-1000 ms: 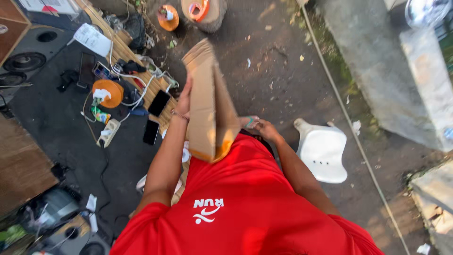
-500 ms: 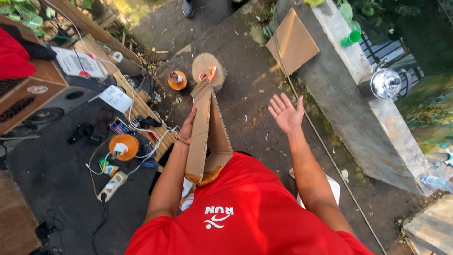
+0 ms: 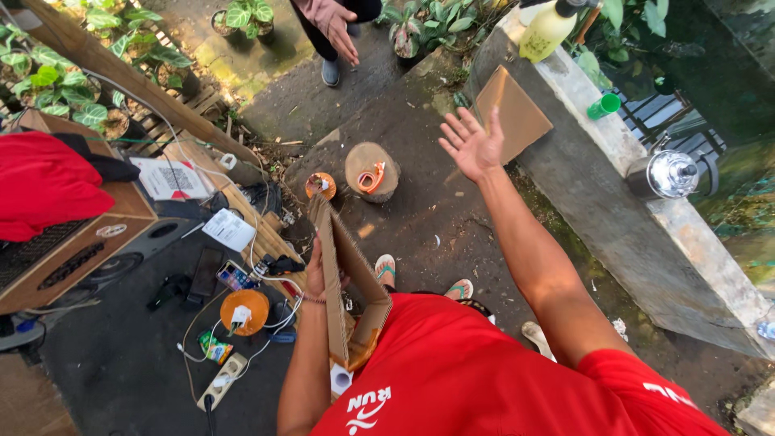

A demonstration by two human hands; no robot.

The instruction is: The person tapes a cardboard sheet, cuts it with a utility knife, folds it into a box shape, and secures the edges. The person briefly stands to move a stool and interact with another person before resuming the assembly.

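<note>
Outdoors, on dark paved ground beside a low concrete wall (image 3: pixel 613 202).

Left hand: the left hand (image 3: pixel 315 274) gripped the near edge of a folded cardboard sheet (image 3: pixel 343 274), fingers curled shut around it, thumb side hidden behind the card.

Cardboard sheet: it stood on edge against the red shirt (image 3: pixel 484 371), its far end pointing to about 12 o'clock from the left hand.

Right hand: the right hand (image 3: pixel 471 145) was raised with the arm stretched toward 1 o'clock, palm open, fingers spread apart, holding nothing.

Flat cardboard piece: a brown cardboard square (image 3: pixel 513 113) leaned against the wall, just past the right hand at 1 o'clock; whether it touched the fingertips I could not tell.

Stump: a cut wood stump (image 3: pixel 371 169) with an orange strap on top stood between the two hands.

Left side: an orange cable reel (image 3: pixel 245 311) and a white power strip (image 3: pixel 224 379) lay at 8 o'clock from the left hand, with a phone (image 3: pixel 236 276) close by.

Wall top: a green cup (image 3: pixel 604 106) and a shiny metal kettle (image 3: pixel 666 173).

Another person: a hand (image 3: pixel 331 20) hung at the top edge, at 12 o'clock.
</note>
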